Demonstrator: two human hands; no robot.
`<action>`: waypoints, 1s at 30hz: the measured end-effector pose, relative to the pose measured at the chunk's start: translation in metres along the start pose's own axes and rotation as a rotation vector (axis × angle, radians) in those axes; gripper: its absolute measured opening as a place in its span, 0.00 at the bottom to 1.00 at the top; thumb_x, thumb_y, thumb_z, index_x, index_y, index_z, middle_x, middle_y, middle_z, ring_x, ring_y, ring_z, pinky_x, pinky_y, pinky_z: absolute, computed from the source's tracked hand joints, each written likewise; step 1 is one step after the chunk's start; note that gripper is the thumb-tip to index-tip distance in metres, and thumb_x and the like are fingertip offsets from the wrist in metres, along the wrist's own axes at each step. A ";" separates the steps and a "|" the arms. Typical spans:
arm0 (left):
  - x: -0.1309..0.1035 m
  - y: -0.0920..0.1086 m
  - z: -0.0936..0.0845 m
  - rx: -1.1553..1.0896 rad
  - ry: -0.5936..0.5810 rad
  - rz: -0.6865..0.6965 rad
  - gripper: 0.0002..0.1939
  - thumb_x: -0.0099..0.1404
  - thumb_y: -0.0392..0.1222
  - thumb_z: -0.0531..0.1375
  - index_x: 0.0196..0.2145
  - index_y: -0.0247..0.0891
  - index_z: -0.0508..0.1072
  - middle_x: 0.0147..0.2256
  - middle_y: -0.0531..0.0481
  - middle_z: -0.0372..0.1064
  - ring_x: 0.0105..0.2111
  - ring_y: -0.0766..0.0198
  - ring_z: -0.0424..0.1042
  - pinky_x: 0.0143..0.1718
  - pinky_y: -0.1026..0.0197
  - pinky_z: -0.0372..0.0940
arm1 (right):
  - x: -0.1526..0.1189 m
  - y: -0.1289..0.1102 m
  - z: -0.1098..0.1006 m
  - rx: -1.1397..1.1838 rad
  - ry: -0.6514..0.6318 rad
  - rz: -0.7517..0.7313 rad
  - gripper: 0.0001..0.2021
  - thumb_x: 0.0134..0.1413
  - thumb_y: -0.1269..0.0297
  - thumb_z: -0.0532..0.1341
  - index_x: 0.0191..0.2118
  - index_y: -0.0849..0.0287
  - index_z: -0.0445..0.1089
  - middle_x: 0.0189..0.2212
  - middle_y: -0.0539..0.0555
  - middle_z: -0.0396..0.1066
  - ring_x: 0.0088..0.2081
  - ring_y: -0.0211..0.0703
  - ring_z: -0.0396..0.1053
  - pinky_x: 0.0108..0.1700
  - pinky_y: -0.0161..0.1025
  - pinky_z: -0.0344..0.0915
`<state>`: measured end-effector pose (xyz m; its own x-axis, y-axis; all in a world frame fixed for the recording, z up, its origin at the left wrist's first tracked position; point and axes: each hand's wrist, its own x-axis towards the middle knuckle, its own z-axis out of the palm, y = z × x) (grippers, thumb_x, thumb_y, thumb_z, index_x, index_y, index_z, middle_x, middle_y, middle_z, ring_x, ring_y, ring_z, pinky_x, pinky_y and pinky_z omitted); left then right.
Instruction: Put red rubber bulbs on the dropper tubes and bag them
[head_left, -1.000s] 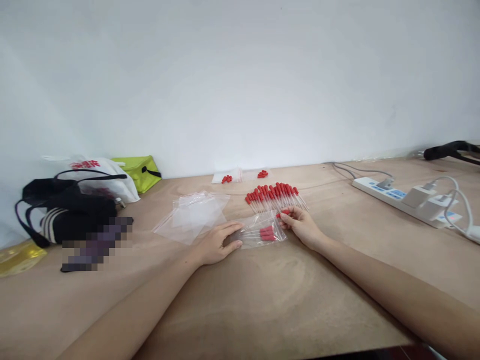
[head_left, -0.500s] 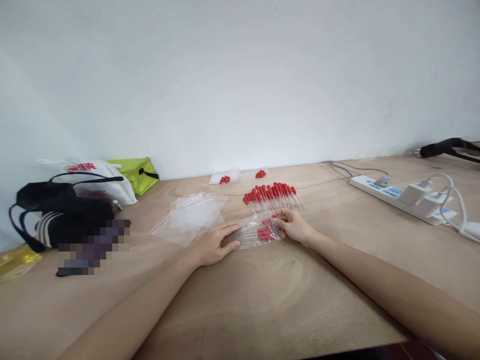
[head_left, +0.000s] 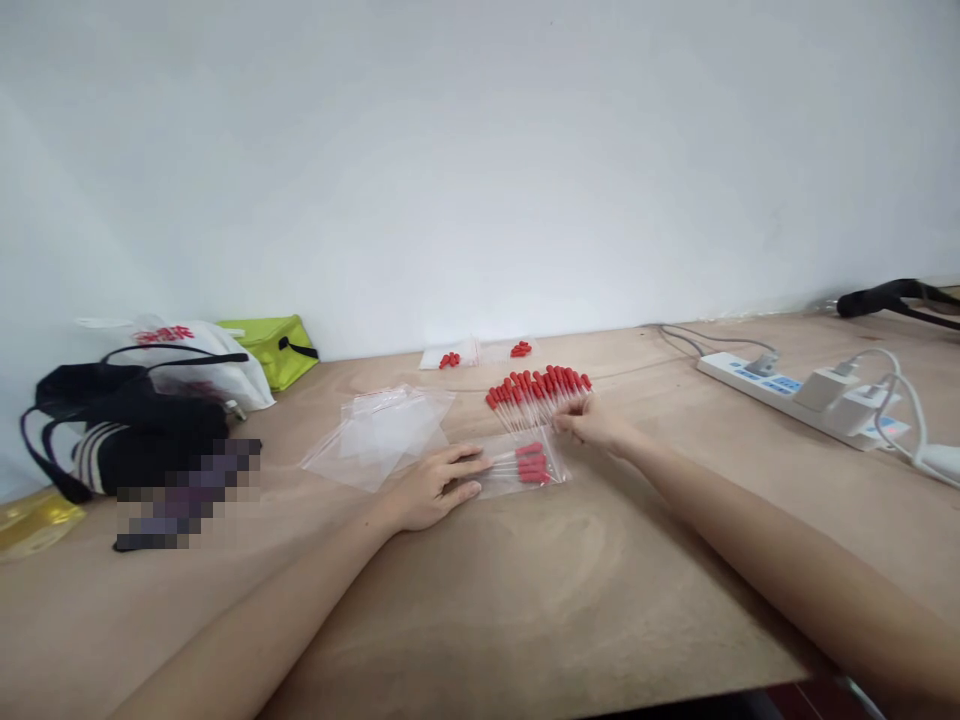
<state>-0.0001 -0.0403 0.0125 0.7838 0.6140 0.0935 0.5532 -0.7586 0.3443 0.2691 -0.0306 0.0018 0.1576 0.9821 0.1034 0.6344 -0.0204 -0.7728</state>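
Note:
A clear zip bag [head_left: 510, 490] lies flat on the wooden table, holding several glass droppers [head_left: 532, 463] with red rubber bulbs, bulbs toward the right end. My left hand [head_left: 431, 488] rests on the bag's left end, fingers apart and stretched out over it. Just beyond the bag's upper right corner is my right hand [head_left: 592, 425], its fingers curled together at the lower edge of a fanned row of red-bulbed droppers [head_left: 536, 388]. What those fingers hold, if anything, is hidden.
Flat clear bags [head_left: 382, 430] overlap left of the droppers. Two small bags with red bulbs [head_left: 450, 360] lie near the wall. A power strip [head_left: 787, 395] with plugs and cables stands right. At left are a black bag [head_left: 150, 440], a white plastic bag [head_left: 210, 370] and a lime-green bag [head_left: 270, 350].
My right hand has left the bag's open end and moved slightly up toward the dropper row. The dropper at the bag's mouth now lies inside with the others. My left hand has stayed put.

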 end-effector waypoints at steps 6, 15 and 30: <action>-0.001 -0.002 0.001 0.022 -0.008 0.005 0.19 0.64 0.44 0.49 0.53 0.47 0.60 0.55 0.49 0.53 0.54 0.60 0.54 0.53 0.55 0.51 | 0.046 -0.006 -0.008 -0.211 0.232 0.018 0.06 0.39 0.74 0.57 0.28 0.62 0.66 0.30 0.59 0.70 0.35 0.46 0.67 0.34 0.36 0.61; -0.001 0.000 0.000 -0.017 0.004 -0.001 0.18 0.64 0.45 0.49 0.52 0.49 0.60 0.55 0.51 0.54 0.54 0.58 0.54 0.53 0.53 0.51 | 0.056 -0.026 0.020 -0.367 0.244 0.079 0.09 0.48 0.72 0.54 0.38 0.67 0.62 0.35 0.70 0.67 0.40 0.57 0.66 0.38 0.45 0.60; -0.003 0.002 -0.001 0.027 0.009 -0.069 0.25 0.63 0.49 0.49 0.56 0.43 0.52 0.56 0.49 0.52 0.54 0.58 0.53 0.54 0.55 0.50 | -0.011 0.017 -0.003 0.533 0.354 -0.073 0.31 0.43 0.60 0.56 0.52 0.59 0.42 0.21 0.43 0.61 0.19 0.36 0.63 0.23 0.35 0.62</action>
<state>-0.0019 -0.0433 0.0141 0.7414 0.6665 0.0788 0.6129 -0.7202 0.3251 0.2809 -0.0427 -0.0107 0.4261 0.8545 0.2970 0.2041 0.2291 -0.9518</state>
